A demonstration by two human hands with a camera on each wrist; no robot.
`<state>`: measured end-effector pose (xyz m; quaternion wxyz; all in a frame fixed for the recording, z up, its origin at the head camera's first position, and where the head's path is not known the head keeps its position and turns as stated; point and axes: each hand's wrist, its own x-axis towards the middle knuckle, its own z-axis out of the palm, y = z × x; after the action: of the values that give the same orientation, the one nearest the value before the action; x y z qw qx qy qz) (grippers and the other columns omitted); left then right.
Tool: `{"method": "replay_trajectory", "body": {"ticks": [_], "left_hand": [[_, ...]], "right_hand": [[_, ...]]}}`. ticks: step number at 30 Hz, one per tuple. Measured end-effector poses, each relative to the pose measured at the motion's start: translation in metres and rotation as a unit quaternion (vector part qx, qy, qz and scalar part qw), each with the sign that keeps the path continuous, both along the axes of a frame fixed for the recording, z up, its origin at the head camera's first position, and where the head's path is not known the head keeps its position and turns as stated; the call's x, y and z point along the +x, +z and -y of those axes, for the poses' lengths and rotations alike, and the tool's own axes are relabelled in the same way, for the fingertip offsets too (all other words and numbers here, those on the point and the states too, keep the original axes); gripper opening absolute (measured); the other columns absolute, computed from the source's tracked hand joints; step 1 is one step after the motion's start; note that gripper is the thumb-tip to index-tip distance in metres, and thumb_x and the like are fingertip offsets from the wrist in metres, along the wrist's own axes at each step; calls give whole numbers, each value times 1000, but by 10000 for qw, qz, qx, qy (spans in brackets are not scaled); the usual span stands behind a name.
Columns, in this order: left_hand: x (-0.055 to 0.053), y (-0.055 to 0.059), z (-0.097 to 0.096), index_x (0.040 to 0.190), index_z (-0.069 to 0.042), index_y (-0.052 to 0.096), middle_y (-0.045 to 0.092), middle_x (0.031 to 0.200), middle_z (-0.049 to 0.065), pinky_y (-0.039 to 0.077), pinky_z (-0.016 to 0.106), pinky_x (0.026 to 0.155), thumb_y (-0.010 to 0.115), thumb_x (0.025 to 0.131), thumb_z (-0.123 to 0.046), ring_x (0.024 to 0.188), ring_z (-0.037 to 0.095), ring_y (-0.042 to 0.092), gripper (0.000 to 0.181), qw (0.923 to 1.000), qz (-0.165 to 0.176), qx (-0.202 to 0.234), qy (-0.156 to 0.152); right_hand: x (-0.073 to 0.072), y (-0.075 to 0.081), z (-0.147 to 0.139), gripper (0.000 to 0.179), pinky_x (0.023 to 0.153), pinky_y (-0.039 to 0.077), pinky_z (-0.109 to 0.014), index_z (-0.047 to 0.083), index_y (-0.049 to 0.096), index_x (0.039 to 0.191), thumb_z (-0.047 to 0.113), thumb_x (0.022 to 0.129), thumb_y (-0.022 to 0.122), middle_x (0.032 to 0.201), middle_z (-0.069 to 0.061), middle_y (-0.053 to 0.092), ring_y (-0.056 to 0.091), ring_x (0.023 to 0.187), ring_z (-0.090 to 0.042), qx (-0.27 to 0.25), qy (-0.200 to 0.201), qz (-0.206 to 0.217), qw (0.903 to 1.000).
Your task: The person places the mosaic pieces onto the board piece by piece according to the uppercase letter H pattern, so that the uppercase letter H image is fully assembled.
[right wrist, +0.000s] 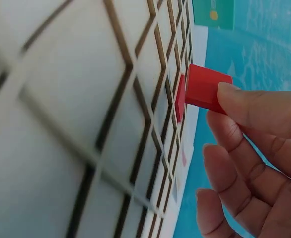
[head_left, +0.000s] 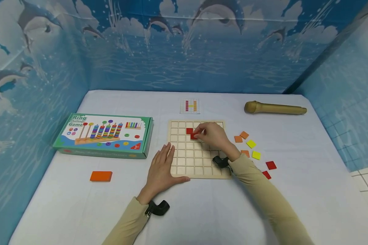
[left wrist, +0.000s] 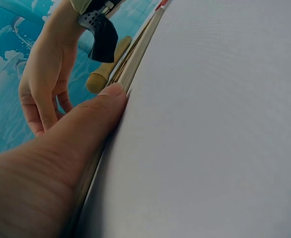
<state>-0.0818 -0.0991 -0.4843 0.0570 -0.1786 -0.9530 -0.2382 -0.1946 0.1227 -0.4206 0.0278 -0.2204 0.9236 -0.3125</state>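
A wooden grid board [head_left: 187,161] lies at the middle of the table, with one red square tile [head_left: 189,131] set in a cell of its upper part. Between thumb and index finger, my right hand [head_left: 213,136] pinches a second red tile [right wrist: 205,88]; in the right wrist view it is tilted, one edge close over the grid beside the placed tile [right wrist: 180,99]. My left hand [head_left: 162,170] rests at the board's lower left corner, fingers straight along the left side. Its thumb [left wrist: 93,116] lies along the near edge in the left wrist view.
Loose orange, yellow and red tiles [head_left: 271,165] are scattered right of the board. Behind it lies a small pattern card [head_left: 189,106]. A green game box [head_left: 102,136] and an orange block [head_left: 101,176] are at left, a gold microphone-shaped object [head_left: 274,108] at back right.
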Motion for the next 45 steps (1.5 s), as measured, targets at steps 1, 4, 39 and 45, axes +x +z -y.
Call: {"method": "replay_trajectory", "body": {"ticks": [1, 4, 39, 45], "left_hand": [[0, 0, 0, 148, 0, 26, 20, 154, 14, 13, 42, 112, 72, 66, -67, 142, 27, 13, 116, 10000, 7, -4, 1], [0, 0, 0, 149, -1, 25, 19, 155, 14, 13, 42, 113, 72, 66, -67, 142, 26, 13, 116, 10000, 31, -4, 2], [-1, 0, 1, 150, -3, 23, 18, 155, 12, 10, 40, 113, 70, 67, -69, 143, 24, 9, 116, 9999, 138, -37, -11], [-1, 0, 0, 150, -3, 23, 17, 156, 11, 10, 39, 113, 69, 67, -70, 143, 23, 8, 116, 9998, 185, -68, 8]], "right_hand": [[-1, -1, 3, 6, 56, 43, -30, 12, 73, 89, 17, 85, 73, 81, 3, 67, 53, 64, -13, 44, -7, 17, 10000], [-2, -2, 9, 6, 55, 44, -30, 12, 72, 88, 17, 85, 72, 80, 2, 67, 55, 64, -13, 108, -18, 55, 9999], [-1, -6, 22, 10, 60, 48, -32, 12, 74, 88, 22, 85, 72, 82, 2, 68, 60, 72, -15, 865, -218, 78, 9960], [0, -6, 18, 13, 65, 48, -33, 11, 74, 90, 23, 86, 70, 86, 1, 69, 60, 74, -14, 768, -11, 70, 9970]]}}
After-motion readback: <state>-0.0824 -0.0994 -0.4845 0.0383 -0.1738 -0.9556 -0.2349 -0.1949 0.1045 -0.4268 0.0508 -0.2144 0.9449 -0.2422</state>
